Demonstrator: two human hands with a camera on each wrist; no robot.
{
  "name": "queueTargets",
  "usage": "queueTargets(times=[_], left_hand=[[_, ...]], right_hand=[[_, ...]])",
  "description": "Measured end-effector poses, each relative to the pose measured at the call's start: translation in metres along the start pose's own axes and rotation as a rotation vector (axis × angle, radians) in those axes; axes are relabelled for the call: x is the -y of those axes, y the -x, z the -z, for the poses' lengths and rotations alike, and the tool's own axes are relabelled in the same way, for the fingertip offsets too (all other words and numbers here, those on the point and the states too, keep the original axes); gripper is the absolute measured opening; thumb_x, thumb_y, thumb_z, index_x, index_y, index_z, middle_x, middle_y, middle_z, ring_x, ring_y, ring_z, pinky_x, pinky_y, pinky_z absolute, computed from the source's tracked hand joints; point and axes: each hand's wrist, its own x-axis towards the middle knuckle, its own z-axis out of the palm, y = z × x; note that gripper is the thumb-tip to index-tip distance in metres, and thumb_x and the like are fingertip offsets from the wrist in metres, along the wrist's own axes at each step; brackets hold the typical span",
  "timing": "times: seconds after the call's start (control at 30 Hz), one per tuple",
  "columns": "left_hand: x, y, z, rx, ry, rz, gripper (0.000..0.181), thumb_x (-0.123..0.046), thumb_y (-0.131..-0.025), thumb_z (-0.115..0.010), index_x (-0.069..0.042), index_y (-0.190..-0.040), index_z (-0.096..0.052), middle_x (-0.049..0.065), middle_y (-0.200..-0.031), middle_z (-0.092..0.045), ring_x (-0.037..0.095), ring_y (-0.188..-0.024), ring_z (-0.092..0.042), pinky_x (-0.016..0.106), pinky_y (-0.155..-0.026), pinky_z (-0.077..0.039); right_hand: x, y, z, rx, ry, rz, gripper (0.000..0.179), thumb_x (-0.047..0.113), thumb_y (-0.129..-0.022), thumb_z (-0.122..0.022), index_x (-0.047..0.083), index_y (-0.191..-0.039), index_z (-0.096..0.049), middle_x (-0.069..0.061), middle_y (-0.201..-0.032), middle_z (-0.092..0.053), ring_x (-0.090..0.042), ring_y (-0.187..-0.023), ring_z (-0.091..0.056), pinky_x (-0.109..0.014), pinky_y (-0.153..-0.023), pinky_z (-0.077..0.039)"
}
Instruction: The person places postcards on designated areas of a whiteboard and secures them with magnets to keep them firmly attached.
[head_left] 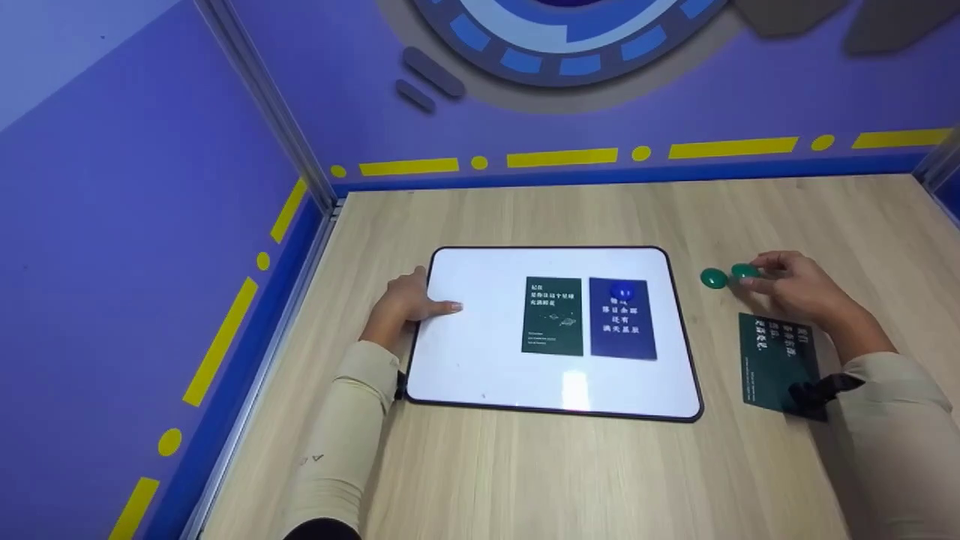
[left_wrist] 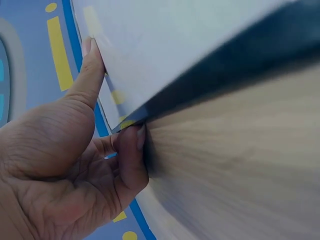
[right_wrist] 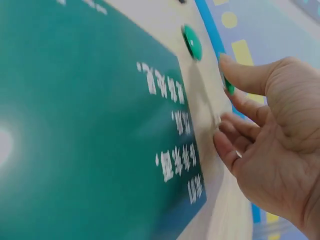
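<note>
A black-rimmed whiteboard (head_left: 472, 352) lies on the table. My left hand (head_left: 409, 298) grips its left edge, thumb on the white face and fingers curled against the rim, as the left wrist view shows. On the board are a green card (head_left: 552, 330) and, to its right, a blue card (head_left: 622, 345) with a round blue magnet (head_left: 622, 290) near its top. Right of the board, my right hand (head_left: 799, 289) pinches a round green magnet (head_left: 744, 271) between thumb and forefinger. A second green magnet (head_left: 714, 278) sits on the table just left of it.
Another green card (head_left: 772, 367) with white writing lies on the wooden table (head_left: 555, 480), partly beneath my right wrist. A blue-purple wall (head_left: 525, 124) borders the table's back, and another wall (head_left: 150, 262) stands along its left side.
</note>
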Motion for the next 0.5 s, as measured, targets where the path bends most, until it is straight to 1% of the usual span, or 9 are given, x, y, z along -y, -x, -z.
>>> queueTargets(times=[0.07, 0.1, 0.17, 0.27, 0.37, 0.43, 0.5], left_hand=[[-0.001, 0.0, -0.001, 0.006, -0.008, -0.004, 0.118, -0.062, -0.09, -0.079, -0.001, -0.17, -0.017, 0.029, -0.172, -0.032, 0.046, -0.162, -0.03, 0.055, -0.132, -0.032], [-0.002, 0.001, -0.001, 0.007, -0.013, -0.006, 0.118, -0.062, -0.091, -0.079, 0.0, -0.17, -0.017, 0.029, -0.172, -0.033, 0.047, -0.162, -0.031, 0.055, -0.131, -0.033], [-0.003, 0.002, -0.001, 0.012, -0.016, -0.004, 0.118, -0.062, -0.091, -0.079, -0.001, -0.17, -0.017, 0.029, -0.172, -0.033, 0.046, -0.162, -0.032, 0.055, -0.131, -0.033], [-0.002, 0.003, -0.001, 0.01, -0.017, 0.009, 0.118, -0.062, -0.09, -0.079, -0.001, -0.17, -0.018, 0.029, -0.172, -0.034, 0.045, -0.162, -0.033, 0.054, -0.131, -0.033], [-0.001, 0.004, 0.0, -0.001, -0.005, 0.015, 0.117, -0.06, -0.09, -0.08, -0.002, -0.17, -0.018, 0.028, -0.172, -0.034, 0.044, -0.162, -0.033, 0.054, -0.132, -0.032], [-0.001, 0.004, 0.0, -0.007, 0.011, 0.02, 0.118, -0.06, -0.089, -0.081, -0.002, -0.17, -0.018, 0.027, -0.173, -0.033, 0.044, -0.162, -0.032, 0.054, -0.132, -0.032], [0.0, 0.003, -0.001, -0.007, 0.018, 0.023, 0.119, -0.06, -0.089, -0.082, -0.003, -0.171, -0.017, 0.026, -0.174, -0.031, 0.044, -0.163, -0.031, 0.054, -0.132, -0.031]], right_hand=[[0.006, 0.0, -0.001, -0.021, -0.013, 0.011, 0.076, 0.042, -0.109, -0.061, -0.012, -0.155, -0.033, -0.039, -0.169, -0.022, -0.063, -0.157, -0.018, -0.08, -0.123, -0.02], [0.008, 0.0, -0.002, -0.032, -0.012, 0.021, 0.076, 0.042, -0.109, -0.061, -0.011, -0.155, -0.033, -0.039, -0.17, -0.021, -0.064, -0.158, -0.015, -0.082, -0.122, -0.017], [0.015, -0.001, -0.005, -0.037, -0.006, 0.039, 0.074, 0.043, -0.109, -0.06, -0.01, -0.155, -0.035, -0.037, -0.172, -0.019, -0.063, -0.159, -0.013, -0.083, -0.122, -0.016], [0.026, -0.004, -0.012, -0.037, 0.008, 0.08, 0.071, 0.043, -0.109, -0.061, -0.008, -0.153, -0.039, -0.034, -0.173, -0.018, -0.062, -0.158, -0.016, -0.082, -0.121, -0.02], [0.039, -0.008, -0.024, -0.037, 0.024, 0.117, 0.067, 0.042, -0.108, -0.062, -0.007, -0.15, -0.044, -0.031, -0.174, -0.02, -0.061, -0.155, -0.026, -0.079, -0.12, -0.029], [0.047, -0.009, -0.033, -0.045, 0.038, 0.144, 0.062, 0.039, -0.108, -0.063, -0.007, -0.148, -0.046, -0.031, -0.172, -0.023, -0.061, -0.151, -0.032, -0.076, -0.118, -0.035], [0.054, -0.011, -0.043, -0.052, 0.043, 0.176, 0.057, 0.032, -0.108, -0.064, -0.008, -0.144, -0.048, -0.033, -0.17, -0.026, -0.06, -0.15, -0.035, -0.074, -0.117, -0.038]])
